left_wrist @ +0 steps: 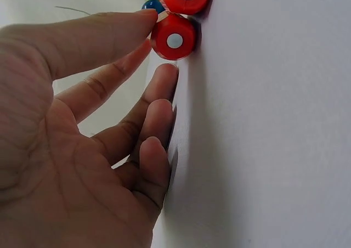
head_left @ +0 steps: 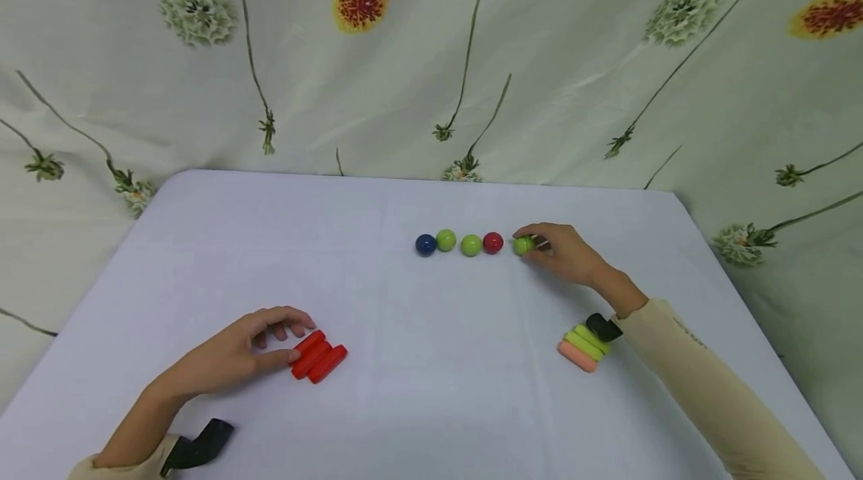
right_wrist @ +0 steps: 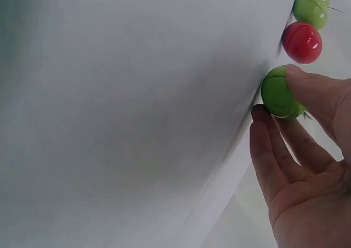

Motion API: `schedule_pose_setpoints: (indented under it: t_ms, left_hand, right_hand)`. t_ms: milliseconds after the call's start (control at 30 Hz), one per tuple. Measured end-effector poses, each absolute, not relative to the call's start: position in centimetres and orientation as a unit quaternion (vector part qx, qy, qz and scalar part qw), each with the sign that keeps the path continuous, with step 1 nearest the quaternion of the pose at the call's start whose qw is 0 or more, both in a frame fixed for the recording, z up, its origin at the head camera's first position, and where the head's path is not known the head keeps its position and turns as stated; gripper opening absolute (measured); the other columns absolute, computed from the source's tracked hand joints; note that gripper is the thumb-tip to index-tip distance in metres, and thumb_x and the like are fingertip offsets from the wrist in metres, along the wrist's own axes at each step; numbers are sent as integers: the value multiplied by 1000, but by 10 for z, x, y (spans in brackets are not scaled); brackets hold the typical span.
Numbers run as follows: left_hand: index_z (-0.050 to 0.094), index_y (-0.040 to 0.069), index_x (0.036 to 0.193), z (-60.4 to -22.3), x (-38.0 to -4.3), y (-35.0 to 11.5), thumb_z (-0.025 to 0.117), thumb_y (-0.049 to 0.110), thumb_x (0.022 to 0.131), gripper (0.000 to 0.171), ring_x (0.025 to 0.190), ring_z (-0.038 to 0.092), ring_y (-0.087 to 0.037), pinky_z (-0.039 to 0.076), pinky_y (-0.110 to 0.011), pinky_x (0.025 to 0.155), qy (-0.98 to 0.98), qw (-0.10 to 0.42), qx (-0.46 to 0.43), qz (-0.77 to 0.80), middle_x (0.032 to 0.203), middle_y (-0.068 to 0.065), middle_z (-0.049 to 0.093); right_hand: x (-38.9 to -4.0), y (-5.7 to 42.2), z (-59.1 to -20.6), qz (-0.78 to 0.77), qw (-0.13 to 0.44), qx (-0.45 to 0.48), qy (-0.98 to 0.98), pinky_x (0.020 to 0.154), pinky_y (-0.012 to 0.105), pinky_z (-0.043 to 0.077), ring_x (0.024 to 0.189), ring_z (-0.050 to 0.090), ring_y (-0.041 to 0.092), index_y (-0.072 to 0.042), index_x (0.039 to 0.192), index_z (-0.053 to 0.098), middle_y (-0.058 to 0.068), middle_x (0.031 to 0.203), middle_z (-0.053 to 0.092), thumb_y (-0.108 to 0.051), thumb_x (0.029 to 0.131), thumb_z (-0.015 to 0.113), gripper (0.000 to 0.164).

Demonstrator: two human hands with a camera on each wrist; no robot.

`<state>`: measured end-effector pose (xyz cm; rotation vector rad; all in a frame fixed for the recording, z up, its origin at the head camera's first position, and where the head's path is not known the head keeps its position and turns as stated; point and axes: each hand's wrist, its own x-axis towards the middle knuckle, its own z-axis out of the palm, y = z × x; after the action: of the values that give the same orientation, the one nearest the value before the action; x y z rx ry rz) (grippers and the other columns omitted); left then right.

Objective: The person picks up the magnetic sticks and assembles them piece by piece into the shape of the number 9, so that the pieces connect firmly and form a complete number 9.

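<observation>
Green ball (right_wrist: 278, 97) pinched; sleeve lettering (head_left: 689, 332), perhaps

Flower-printed cloth (head_left: 384, 98) behind a pale table (head_left: 270, 240)
Beyond the grip (head_left: 562, 251), the creased cloth shows whitish dandelions (head_left: 198, 12) and yellow-red blooms (head_left: 360, 4); below the grip, the table is softly lit.

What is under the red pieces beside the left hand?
White tabletop shows around the red pieces, and they appear to lie directly on it. The patch beneath them is covered, so anything thin there can't be ruled out.
</observation>
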<state>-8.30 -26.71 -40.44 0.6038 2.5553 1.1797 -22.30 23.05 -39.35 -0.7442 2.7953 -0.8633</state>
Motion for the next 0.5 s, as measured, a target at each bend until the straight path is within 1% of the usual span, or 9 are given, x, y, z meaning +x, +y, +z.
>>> schedule_pose_setpoints:
  t_ms: [200,433,500]
  left_hand:
    - [64,24,118,-404,-84,-267,73,18,91,29,94,54,-11,44,-23,74,886,127,200,398,106,8,62]
    - [65,23,117,-404,-85,-263,70,17,93,25,91,55,-7,46,-22,73,896,109,193,385,102,9,63]
    - [65,23,116,-404,-85,-262,70,16,93,24,89,56,-6,47,-22,72,900,101,185,381,100,9,64]
  right_hand:
    - [-213,230,-385,-280,58,-232,930,96,47,53,111,66,32,-4,129,63,14,128,66,-9,93,70,37]
    - [-186,224,-374,-285,17,-225,932,92,46,55,105,68,29,-7,128,64,9,123,69,-13,93,72,36]
    - [-176,220,-372,-288,14,-223,931,91,46,56,102,69,28,-7,128,65,8,121,69,-15,92,73,37]
